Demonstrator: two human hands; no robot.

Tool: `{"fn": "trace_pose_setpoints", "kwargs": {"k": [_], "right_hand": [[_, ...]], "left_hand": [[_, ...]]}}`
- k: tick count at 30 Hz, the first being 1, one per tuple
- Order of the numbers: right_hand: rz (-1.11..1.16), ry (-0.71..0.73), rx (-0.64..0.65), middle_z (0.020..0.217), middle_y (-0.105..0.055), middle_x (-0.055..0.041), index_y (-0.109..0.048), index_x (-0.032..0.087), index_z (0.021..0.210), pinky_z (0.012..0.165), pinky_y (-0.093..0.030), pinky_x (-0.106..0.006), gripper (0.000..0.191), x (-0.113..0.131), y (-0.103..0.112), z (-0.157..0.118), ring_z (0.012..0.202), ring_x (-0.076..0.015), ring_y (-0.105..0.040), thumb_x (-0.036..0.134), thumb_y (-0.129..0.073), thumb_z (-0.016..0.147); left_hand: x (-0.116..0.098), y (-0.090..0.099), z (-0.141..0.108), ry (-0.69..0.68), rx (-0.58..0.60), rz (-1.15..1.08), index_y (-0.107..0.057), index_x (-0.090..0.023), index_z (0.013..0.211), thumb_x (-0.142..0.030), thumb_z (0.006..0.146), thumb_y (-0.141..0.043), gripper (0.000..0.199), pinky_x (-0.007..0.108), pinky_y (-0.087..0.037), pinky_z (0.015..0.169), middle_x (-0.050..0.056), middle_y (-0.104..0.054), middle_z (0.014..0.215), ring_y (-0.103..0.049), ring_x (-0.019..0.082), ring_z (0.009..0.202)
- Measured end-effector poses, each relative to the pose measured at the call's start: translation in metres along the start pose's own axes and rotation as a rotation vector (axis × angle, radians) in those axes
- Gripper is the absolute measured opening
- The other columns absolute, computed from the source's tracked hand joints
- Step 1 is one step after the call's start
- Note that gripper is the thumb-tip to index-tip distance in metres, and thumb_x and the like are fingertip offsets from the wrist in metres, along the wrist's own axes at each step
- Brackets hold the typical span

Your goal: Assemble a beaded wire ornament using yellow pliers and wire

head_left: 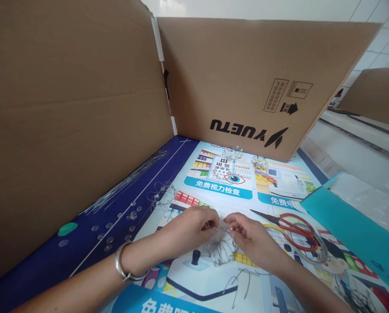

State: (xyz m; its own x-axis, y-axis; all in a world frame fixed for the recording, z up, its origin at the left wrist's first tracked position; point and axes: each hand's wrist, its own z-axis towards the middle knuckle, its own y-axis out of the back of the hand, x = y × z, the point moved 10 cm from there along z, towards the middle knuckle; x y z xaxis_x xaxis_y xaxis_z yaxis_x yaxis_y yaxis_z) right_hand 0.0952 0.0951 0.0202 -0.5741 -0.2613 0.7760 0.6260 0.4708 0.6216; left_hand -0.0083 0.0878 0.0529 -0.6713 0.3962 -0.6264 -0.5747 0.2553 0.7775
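A flower-like piece of looped thin wire (pixel 220 248) is between my two hands, just above the printed table cover. My left hand (pixel 199 224), with a silver bangle on its wrist, has its fingers curled closed at the upper left edge of the wire flower. Thumb and fingers of my right hand (pixel 248 237) are pinched together at its upper right edge. A tiny shiny spot shows at those fingertips, too small to name. Bent loose wires (pixel 238 284) lie nearer me. Scissors with red handles (pixel 300 232) rest right of my right hand, over a wire coil (pixel 321 252).
Tall cardboard panels (pixel 263 65) stand at the left and back. Clear round discs (pixel 109 240), straight wires (pixel 125 182) and a green piece (pixel 67 229) lie on the blue strip. More wire shapes (pixel 163 195) sit farther back. A teal box (pixel 354 226) stands at the right.
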Motion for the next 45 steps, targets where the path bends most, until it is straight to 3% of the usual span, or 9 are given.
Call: {"fn": "trace_pose_setpoints", "kwargs": {"k": [11,23,28,35,40,45], "right_hand": [[-0.144,0.088,-0.061,0.085,-0.059,0.0005,-0.058,0.025,0.092,0.066,-0.039,-0.026,0.019,0.010,-0.001,0.001,0.076,-0.0148,-0.053,0.018,-0.048,0.078],[-0.136,0.081,-0.075,0.082,-0.059,0.0006,-0.059,0.024,0.090,0.065,-0.039,-0.026,0.017,0.009,-0.002,0.001,0.075,-0.0148,-0.053,0.018,-0.047,0.079],[-0.154,0.057,-0.095,0.082,-0.059,0.0001,-0.058,0.023,0.087,0.066,-0.041,-0.027,0.015,0.008,0.000,0.002,0.075,-0.0153,-0.054,0.019,-0.049,0.077],[0.185,-0.059,0.016,0.096,-0.063,-0.0021,-0.057,0.022,0.099,0.073,-0.045,-0.028,0.025,0.001,0.009,0.005,0.084,-0.0151,-0.058,0.020,-0.038,0.084],[-0.078,0.027,0.157,0.095,-0.065,-0.0013,-0.064,0.022,0.094,0.076,-0.043,-0.030,0.030,0.009,0.005,0.021,0.088,-0.0165,-0.057,0.015,-0.037,0.081],[-0.132,0.014,0.335,0.077,-0.067,0.0026,-0.069,0.024,0.082,0.062,-0.042,-0.024,0.026,0.004,-0.009,0.040,0.074,-0.0146,-0.058,0.015,-0.047,0.072]], "left_hand": [[0.004,-0.005,-0.001,0.051,0.016,-0.059,-0.059,-0.019,0.082,-0.013,0.073,-0.048,0.015,0.020,-0.034,0.053,-0.002,-0.059,0.071,-0.050,0.012,0.061],[-0.003,-0.004,-0.001,0.010,0.052,0.015,-0.062,-0.024,0.096,-0.014,0.076,-0.048,0.026,0.026,-0.040,0.066,0.003,-0.059,0.084,-0.054,0.017,0.074],[-0.003,-0.005,-0.002,0.011,0.042,0.021,-0.063,-0.021,0.095,-0.013,0.076,-0.047,0.026,0.025,-0.038,0.061,0.003,-0.061,0.080,-0.054,0.016,0.070],[-0.001,-0.005,-0.002,0.006,0.032,-0.001,-0.061,-0.020,0.094,-0.011,0.074,-0.047,0.026,0.024,-0.038,0.060,0.002,-0.062,0.081,-0.054,0.015,0.069],[0.004,-0.007,0.000,0.040,0.033,0.017,-0.057,-0.019,0.087,-0.011,0.072,-0.047,0.020,0.021,-0.034,0.053,0.000,-0.058,0.073,-0.050,0.013,0.062],[0.001,-0.006,0.000,0.025,0.028,0.018,-0.055,-0.018,0.080,-0.008,0.072,-0.046,0.016,0.021,-0.034,0.054,0.001,-0.059,0.077,-0.050,0.012,0.062]]}}
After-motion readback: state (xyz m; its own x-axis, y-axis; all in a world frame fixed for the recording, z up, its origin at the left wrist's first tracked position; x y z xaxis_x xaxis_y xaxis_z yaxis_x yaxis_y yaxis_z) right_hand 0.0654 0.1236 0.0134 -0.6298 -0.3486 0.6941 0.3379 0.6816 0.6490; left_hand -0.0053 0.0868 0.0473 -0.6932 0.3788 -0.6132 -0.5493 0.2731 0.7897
